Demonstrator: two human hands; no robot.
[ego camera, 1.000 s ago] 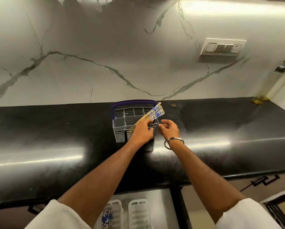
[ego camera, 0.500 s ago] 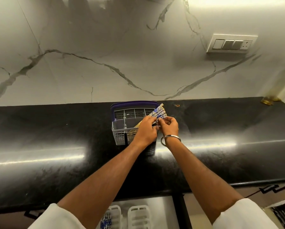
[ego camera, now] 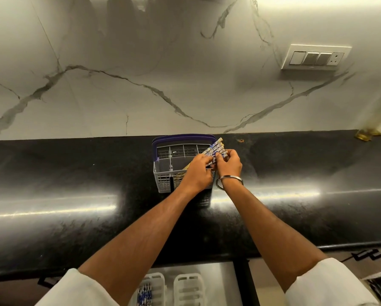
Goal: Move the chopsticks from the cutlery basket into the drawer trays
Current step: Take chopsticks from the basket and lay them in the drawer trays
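Observation:
A grey cutlery basket [ego camera: 163, 173] with a purple handle stands on the black counter near the wall. Several chopsticks [ego camera: 216, 147] with blue-and-white patterned tops lean out of its right side. My left hand [ego camera: 198, 171] grips the bundle around its middle. My right hand [ego camera: 229, 162] pinches the patterned tops with its fingertips. The lower ends of the chopsticks are hidden behind my left hand, inside the basket. Below the counter edge, an open drawer holds two white trays: the left tray [ego camera: 157, 283] has blue-patterned chopsticks in it, the right tray [ego camera: 188, 288] shows none.
The black counter [ego camera: 74, 195] runs the full width, with its front edge above the drawer. A marble wall rises behind it, with a switch plate [ego camera: 315, 57] at the upper right. A brass-coloured object [ego camera: 365, 135] sits at the counter's far right corner.
My right hand has moved up from beside the basket and closed its fingertips on the chopstick tops. My left hand has stayed on the bundle.

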